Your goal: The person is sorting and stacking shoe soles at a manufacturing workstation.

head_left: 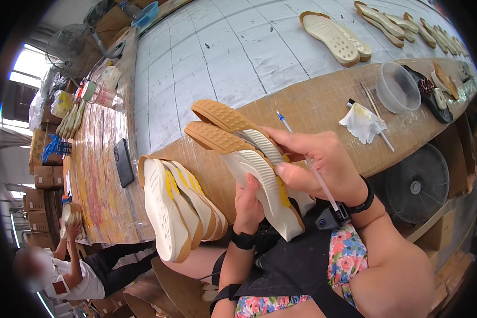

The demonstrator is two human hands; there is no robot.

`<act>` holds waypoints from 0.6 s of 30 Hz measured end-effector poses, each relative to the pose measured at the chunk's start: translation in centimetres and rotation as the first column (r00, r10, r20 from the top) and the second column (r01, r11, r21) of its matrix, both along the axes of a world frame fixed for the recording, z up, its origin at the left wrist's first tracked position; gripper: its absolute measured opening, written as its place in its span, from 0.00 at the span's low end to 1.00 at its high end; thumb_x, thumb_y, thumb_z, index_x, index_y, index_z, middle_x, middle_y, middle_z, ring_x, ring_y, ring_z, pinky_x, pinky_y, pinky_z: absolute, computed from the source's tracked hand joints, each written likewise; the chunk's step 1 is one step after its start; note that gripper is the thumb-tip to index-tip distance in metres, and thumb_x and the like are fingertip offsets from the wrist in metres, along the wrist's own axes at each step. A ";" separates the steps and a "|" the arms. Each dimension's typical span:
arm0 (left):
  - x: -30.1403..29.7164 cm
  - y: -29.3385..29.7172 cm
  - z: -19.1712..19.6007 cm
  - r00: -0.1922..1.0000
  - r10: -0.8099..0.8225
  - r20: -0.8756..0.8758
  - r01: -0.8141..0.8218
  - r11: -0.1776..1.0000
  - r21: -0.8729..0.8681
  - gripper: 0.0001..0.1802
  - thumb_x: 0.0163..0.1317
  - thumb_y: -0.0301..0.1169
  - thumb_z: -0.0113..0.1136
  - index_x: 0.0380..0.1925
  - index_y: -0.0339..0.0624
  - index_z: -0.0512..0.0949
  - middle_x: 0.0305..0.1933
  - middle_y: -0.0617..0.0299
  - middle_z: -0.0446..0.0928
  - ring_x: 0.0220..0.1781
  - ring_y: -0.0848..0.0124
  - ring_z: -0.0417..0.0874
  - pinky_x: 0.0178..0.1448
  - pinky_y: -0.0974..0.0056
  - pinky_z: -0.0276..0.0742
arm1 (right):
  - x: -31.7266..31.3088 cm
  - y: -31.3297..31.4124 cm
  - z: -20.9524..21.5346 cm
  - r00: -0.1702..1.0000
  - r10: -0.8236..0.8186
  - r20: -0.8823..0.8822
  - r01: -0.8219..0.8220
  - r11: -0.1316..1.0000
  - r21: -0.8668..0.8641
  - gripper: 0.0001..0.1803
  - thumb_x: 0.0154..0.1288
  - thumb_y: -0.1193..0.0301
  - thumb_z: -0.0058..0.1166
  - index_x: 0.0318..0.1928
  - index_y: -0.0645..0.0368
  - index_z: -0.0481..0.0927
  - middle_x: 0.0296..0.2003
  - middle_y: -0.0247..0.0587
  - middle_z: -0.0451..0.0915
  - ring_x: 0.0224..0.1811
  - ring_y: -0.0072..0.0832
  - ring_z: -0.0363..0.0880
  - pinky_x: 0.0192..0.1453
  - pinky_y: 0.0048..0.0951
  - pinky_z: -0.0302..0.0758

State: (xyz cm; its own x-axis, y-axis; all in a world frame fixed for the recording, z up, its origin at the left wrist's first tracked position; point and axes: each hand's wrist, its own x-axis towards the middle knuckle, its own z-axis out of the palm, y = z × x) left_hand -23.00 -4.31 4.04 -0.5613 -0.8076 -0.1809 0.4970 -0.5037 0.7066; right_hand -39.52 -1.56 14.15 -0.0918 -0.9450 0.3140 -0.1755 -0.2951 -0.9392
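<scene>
I hold two shoe soles [249, 153] stacked together in front of me, tan rubber treads at the far end, white and yellow on the near part. My left hand [248, 204] grips them from underneath, fingers pressed on the white face. My right hand [323, 164] clamps the upper edge of the soles with thumb and fingers. A thin brush [284, 123] with a blue tip passes through the right hand's fingers and points away toward the workbench [302, 100].
A stack of several similar soles [175, 206] leans by my left knee. On the bench lie a black phone [123, 161], a white rag [361, 123] and a clear plastic bowl [397, 87]. More soles [336, 37] lie on the white belt. A fan [416, 183] sits under the bench. Another person [63, 265] works at lower left.
</scene>
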 end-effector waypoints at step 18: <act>18.2 -0.4 12.4 0.860 0.504 0.079 -0.445 0.817 -0.366 0.16 0.64 0.34 0.44 0.48 0.38 0.66 0.42 0.60 0.73 0.41 0.75 0.75 0.43 0.71 0.72 | 6.1 -4.5 -6.3 0.853 0.315 0.417 -0.435 0.870 0.233 0.23 0.62 0.69 0.46 0.55 0.69 0.64 0.51 0.47 0.70 0.53 0.30 0.69 0.57 0.28 0.64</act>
State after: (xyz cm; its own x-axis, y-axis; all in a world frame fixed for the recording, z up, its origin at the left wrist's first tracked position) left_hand -4.78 -4.68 16.45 -0.0781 -0.9934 0.0835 0.4754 0.0365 0.8790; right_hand -33.42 -6.10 7.87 0.2422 -0.9701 0.0175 0.2504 0.0451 -0.9671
